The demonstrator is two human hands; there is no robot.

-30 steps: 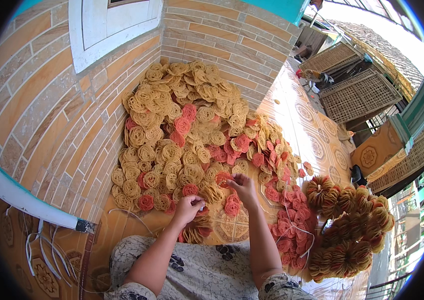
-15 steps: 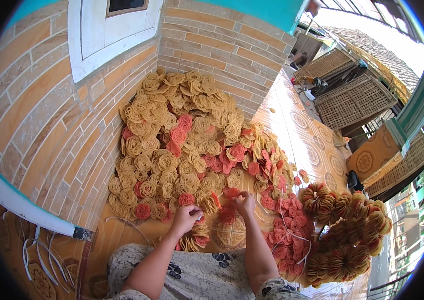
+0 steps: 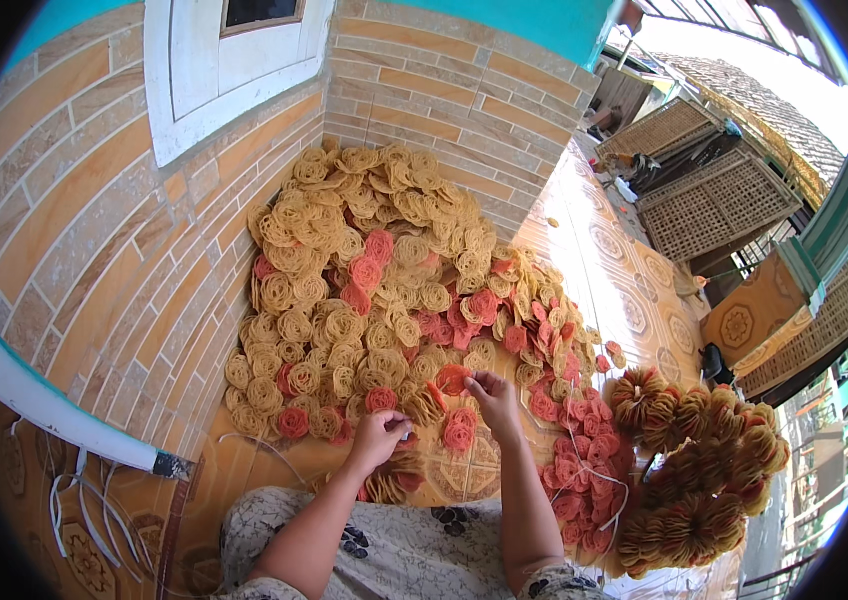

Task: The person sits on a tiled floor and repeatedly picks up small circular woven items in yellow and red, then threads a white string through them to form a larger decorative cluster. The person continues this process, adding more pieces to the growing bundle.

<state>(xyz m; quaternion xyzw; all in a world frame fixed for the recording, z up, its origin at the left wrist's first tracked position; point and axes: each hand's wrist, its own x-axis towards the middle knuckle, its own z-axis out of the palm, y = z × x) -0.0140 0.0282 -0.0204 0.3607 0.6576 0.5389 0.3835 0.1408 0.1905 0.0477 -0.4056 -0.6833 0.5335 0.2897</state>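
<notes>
My right hand (image 3: 497, 403) is closed, thumb and fingers pinching the edge of a red lacy round cracker (image 3: 452, 380). Below that cracker is another red cracker (image 3: 459, 431); whether it hangs or lies on the tiles I cannot tell. My left hand (image 3: 381, 441) is in a pinch, with a small pale bit showing at its fingertips; what this is I cannot make out. Just right of it, several yellow and red crackers (image 3: 422, 408) stand on edge, pressed together. Under my left wrist a similar stacked bunch (image 3: 394, 480) rests partly hidden in front of my lap.
A large heap of yellow and red crackers (image 3: 344, 325) fills the wall corner ahead. To the right lie red crackers with a pale string (image 3: 599, 460) and thick strung bundles (image 3: 694, 480). Loose strips (image 3: 94, 530) hang at left. Woven racks (image 3: 719, 205) stand far right.
The red crackers near my right hand were blurred by motion and now appear steady, with my right hand slightly higher. My left hand keeps its pinch. The whole view has shifted a little.
</notes>
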